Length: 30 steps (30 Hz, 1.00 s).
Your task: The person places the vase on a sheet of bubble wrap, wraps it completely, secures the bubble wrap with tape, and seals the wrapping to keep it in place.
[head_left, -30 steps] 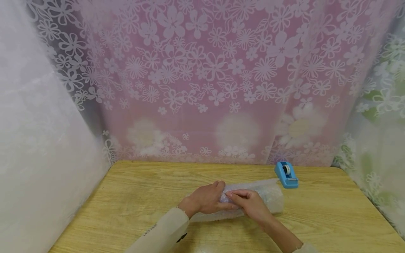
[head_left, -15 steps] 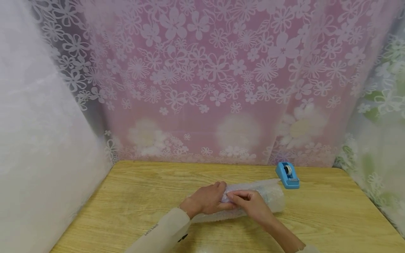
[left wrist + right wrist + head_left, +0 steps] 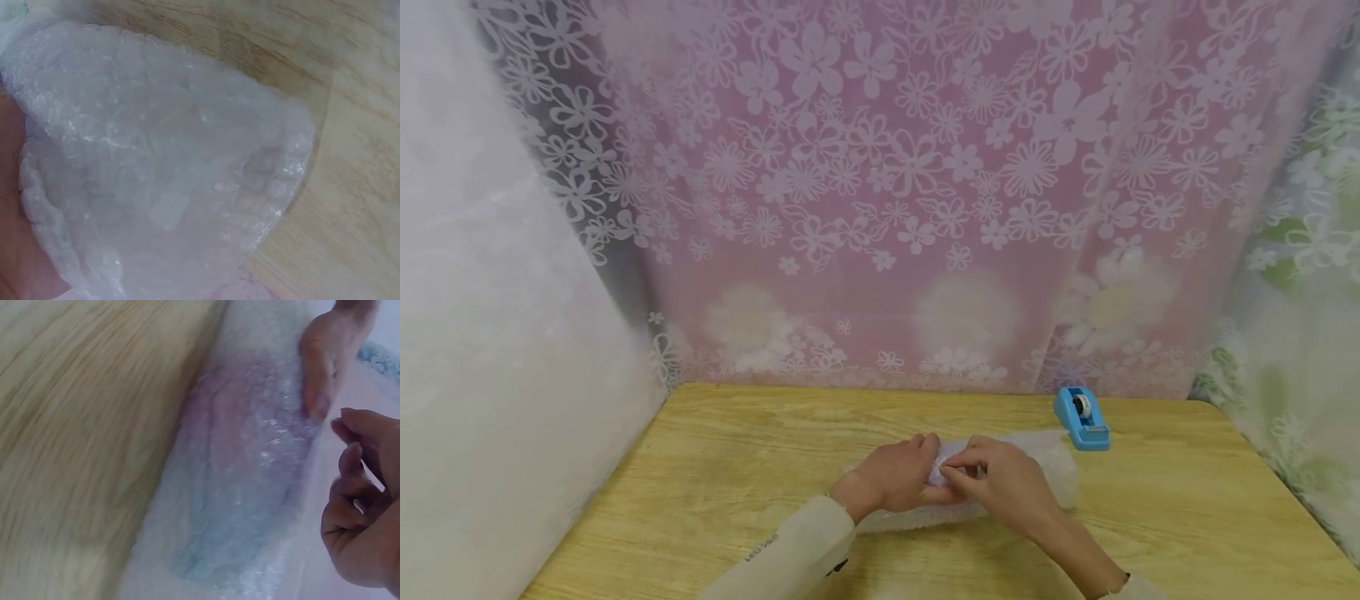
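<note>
A long roll of bubble wrap (image 3: 1054, 467) lies across the table; something pink and light blue shows blurrily through its layers in the right wrist view. Over its left part lies my left hand (image 3: 895, 475), gripping it with fingers on the far side and thumb on the near side. My right hand (image 3: 1003, 483) is beside the left thumb, thumb and forefinger pinched together at the wrap's surface, the other fingers curled. The exact bit between these fingertips is too small to make out. In the left wrist view, the open end of the bubble wrap (image 3: 169, 137) fills the middle.
A blue tape dispenser (image 3: 1082, 418) with a roll of tape stands just beyond the wrap's right end. The wooden table (image 3: 737, 433) ends at a pink flowered curtain (image 3: 865, 275), with pale sheets on both sides.
My right hand has lifted and turned slightly at the wrap, its fingertips still pinched. The left hand has stayed in nearly the same place on the roll.
</note>
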Motion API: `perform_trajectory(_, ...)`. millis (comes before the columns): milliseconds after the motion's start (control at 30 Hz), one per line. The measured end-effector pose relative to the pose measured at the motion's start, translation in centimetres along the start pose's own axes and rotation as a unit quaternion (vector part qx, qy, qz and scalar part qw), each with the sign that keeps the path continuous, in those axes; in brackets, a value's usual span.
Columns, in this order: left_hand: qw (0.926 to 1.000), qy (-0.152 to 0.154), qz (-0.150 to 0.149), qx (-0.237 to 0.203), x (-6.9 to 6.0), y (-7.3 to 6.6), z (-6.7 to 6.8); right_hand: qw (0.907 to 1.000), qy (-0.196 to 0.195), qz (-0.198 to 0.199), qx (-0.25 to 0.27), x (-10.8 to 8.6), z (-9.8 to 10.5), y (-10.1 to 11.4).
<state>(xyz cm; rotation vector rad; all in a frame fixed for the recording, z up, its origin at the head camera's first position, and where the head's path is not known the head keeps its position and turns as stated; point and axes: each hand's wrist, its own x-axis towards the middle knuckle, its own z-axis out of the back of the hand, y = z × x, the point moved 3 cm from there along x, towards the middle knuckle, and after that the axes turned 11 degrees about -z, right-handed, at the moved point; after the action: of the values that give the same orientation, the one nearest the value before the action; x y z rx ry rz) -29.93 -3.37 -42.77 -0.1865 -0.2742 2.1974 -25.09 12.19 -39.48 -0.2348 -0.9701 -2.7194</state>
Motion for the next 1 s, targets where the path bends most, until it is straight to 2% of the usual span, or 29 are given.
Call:
perform_trajectory(133, 1.0, 0.005, -0.002, 0.003, 0.3, -0.1, -0.2, 0.997, -0.044, 0.063, -0.003, 0.3, 0.0, -0.6)
perform_trajectory(200, 1.0, 0.007, 0.0, 0.002, 0.3, 0.0, -0.2, 0.9963, -0.039, 0.073, 0.024, 0.6, -0.2, -1.2)
perform_trajectory(333, 0.9999, 0.009, -0.003, 0.009, 0.3, 0.1, -0.2, 0.9929, 0.02, 0.043, 0.109, 1.1, -0.6, -2.5)
perform_trajectory(433, 0.9998, 0.011, -0.007, 0.016, 0.3, -0.1, -0.1, 0.9873, 0.056, 0.014, 0.148, 1.3, -0.7, -2.9)
perform_trajectory(733, 0.9996, 0.008, -0.007, 0.027, 0.4, -0.2, -0.1, 0.9783, 0.106, -0.012, 0.178, 1.5, -0.3, -2.7)
perform_trajectory(1000, 0.9989, 0.001, -0.021, 0.041, 0.5, -0.2, -0.2, 0.9736, 0.117, -0.045, 0.191, 1.8, -0.2, -3.0)
